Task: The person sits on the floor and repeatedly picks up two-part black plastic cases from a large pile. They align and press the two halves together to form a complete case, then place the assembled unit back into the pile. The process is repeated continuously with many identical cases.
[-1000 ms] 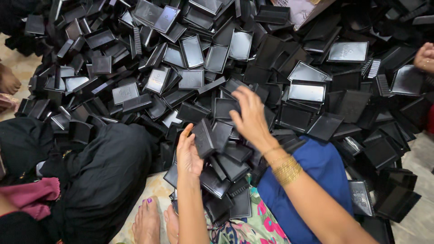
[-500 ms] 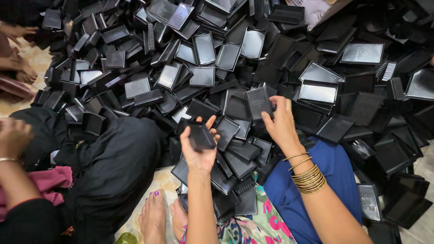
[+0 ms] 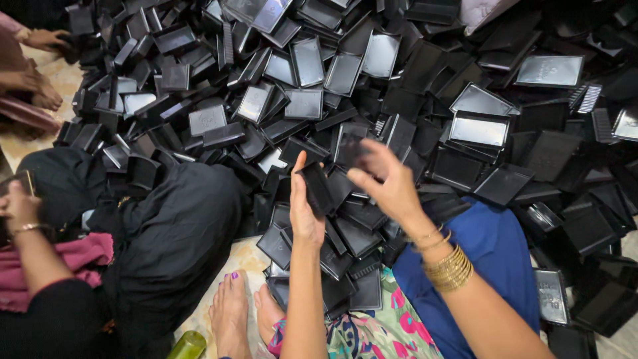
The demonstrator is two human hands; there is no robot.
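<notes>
**Ana:** Head view, nearest first: your feet (image 3: 242, 312) rest on the pale floor (image 3: 236, 256) at the bottom edge, with a green bottle (image 3: 186, 346) just beside them. Your patterned cloth (image 3: 379, 332) lies across your lap and blue cloth (image 3: 492, 252) covers your right knee.

**Ben:** And your hands?

**Ana:** Your left hand (image 3: 304, 206) is raised with its fingers closed around a small black case (image 3: 318, 189), which stands nearly upright in your grip. Your right hand (image 3: 389, 183) is just beside it, fingers spread and curled over a second case (image 3: 349, 147). That part is blurred, so I cannot tell whether you grip it or only touch it. Gold bangles (image 3: 448, 266) sit on your right wrist.

**Ben:** What lies under them?

**Ana:** A small heap of cases (image 3: 352, 266) sits between your knees, touching the big pile.

**Ben:** And to your left?

**Ana:** Another person sits close by in black clothing (image 3: 166, 226), with a pink cloth (image 3: 73, 266) at the arm. Their hand (image 3: 20, 206) wears a bangle and holds something dark; I cannot tell what.

**Ben:** Farther out?

**Ana:** The pile (image 3: 372, 80) of black cases and trays fills the frame to the top edge. Some lie open, showing flat grey insides (image 3: 478, 129). At the far left, another person's foot (image 3: 46, 96) and hand (image 3: 46, 38) rest near the pile's edge.
</notes>
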